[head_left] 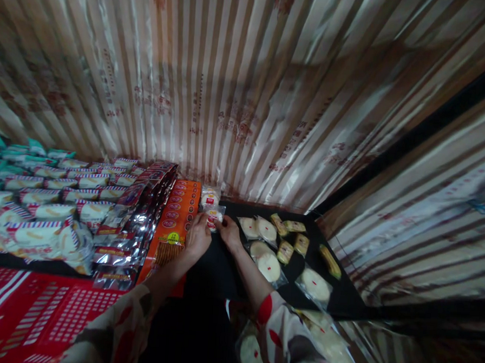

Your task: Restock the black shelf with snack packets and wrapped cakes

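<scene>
My left hand [198,236] and my right hand [228,232] meet over a small clear snack packet [214,216] with a red label, fingers of both pinched on its edges. It lies on a dark surface [217,267] just in front of another like packet [209,196]. An orange package [178,216] lies directly left of my left hand. To the right of my right hand lie round white wafers in clear wrappers [269,266] and small yellow wrapped snacks [285,252].
Rows of white snacks in red-and-blue striped wrappers [41,209] and a stack of shiny foil packs [130,224] fill the left. A red patterned sheet [28,311] lies at the front left. Striped cloth [247,95] hangs behind and to the right. More wrapped wafers [253,355] lie near my lap.
</scene>
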